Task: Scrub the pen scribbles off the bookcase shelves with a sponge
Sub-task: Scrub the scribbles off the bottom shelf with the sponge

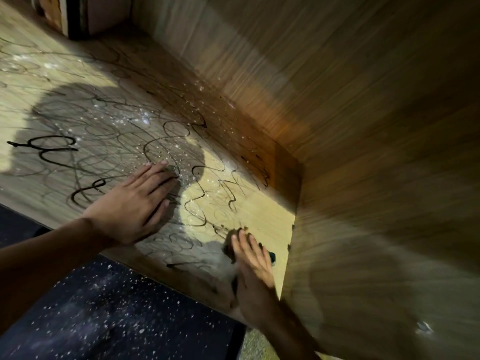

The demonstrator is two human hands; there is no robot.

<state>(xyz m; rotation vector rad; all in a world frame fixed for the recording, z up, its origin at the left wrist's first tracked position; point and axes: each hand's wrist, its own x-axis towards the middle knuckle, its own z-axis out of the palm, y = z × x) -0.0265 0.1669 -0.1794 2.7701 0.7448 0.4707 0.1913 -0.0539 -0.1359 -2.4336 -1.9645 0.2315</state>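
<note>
Left hand (135,203) flat on the shelf (259,227), fingers straight and close together, pressing down to stay steady. Right hand (253,258) low at about five o'clock from the left one, fingers laid over a dark sponge (230,249) and pushing it on the wood near the front edge; cannot tell if the thumb curls round it, too blurry. A bit of green peeking out at the three o'clock side of the fingers, maybe part of the sponge. Pen scribbles (197,193) all over, thick loops at twelve o'clock from the sponge and more far out at nine o'clock. White specks and wet shine (145,119) up toward twelve o'clock, likely soap or powder. Side wall (363,229) close by at three o'clock. Lots of marks left, so probably early in the job. Best to push hard and rub in small circles, one loop at a time. Good to keep the flat hand still for balance. Smart to work toward twelve o'clock, into the wet part. Careful near the wall, easy to bump knuckles there.
</note>
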